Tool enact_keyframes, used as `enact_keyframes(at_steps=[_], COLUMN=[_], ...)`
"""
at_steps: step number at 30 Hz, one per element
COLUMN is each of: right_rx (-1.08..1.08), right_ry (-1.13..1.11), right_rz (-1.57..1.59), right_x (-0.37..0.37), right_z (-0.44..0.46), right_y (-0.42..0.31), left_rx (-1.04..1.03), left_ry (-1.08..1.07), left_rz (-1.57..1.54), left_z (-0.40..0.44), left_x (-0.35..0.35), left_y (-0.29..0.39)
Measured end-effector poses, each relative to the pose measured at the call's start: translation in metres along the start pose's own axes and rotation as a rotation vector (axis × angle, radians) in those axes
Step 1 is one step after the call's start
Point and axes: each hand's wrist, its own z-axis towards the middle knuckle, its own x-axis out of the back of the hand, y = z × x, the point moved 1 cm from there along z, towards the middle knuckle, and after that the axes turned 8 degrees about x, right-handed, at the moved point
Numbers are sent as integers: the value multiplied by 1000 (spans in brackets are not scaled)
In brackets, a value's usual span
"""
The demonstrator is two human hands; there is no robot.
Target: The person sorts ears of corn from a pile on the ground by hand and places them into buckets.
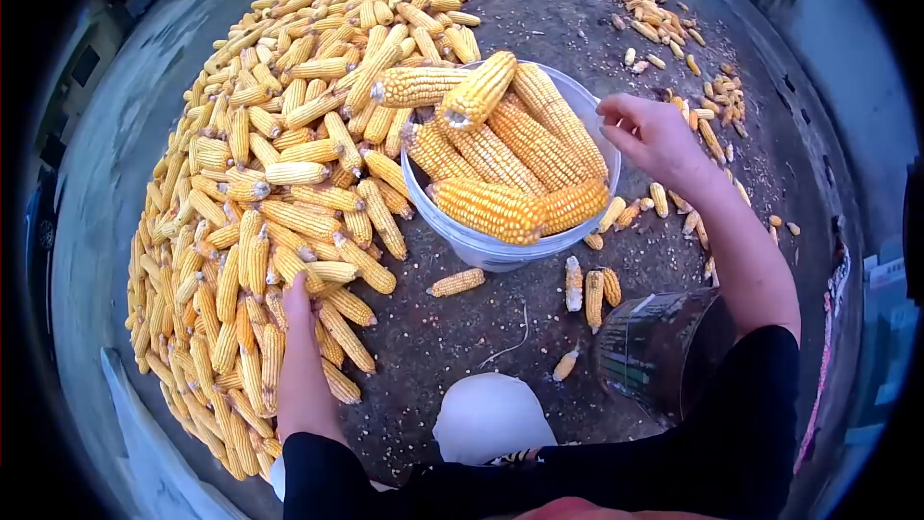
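Note:
A white bucket (462,243) stands in the middle, heaped with yellow corn cobs (539,143) that rise above its rim. My right hand (650,138) is at the bucket's right rim, its fingers curled toward the thumb; whether anything thin is between them cannot be made out. On the left, my left hand (296,297) reaches down to the big pile of corn cobs (298,173). It touches the pile near a cob, and its fingers are mostly hidden, so its grip cannot be seen.
A dark, worn metal drum (640,347) lies at the lower right. Loose cobs (457,282) are scattered on the ground in front of the bucket. Smaller heaps of cobs (654,14) lie at the upper right. My knee (491,414) shows at the bottom.

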Motion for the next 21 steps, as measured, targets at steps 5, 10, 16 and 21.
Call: enact_keyframes(at_steps=[5,10,16,21], right_rx=[-284,-361,-653,-735], right_ry=[140,183,-56,-458], right_rz=[172,145,-63,-181], right_x=[28,38,47,-3], right_z=[-56,-118,-224,-297], right_y=[52,65,-34,-93], left_rx=[-587,-1394,-1538,-1748], left_ry=[-310,-404,-207,-104], left_rz=[-146,666,1418,904], left_z=[-135,-315,-321,-283], left_x=[-30,-120,-214,-137], left_y=[95,208,198,176])
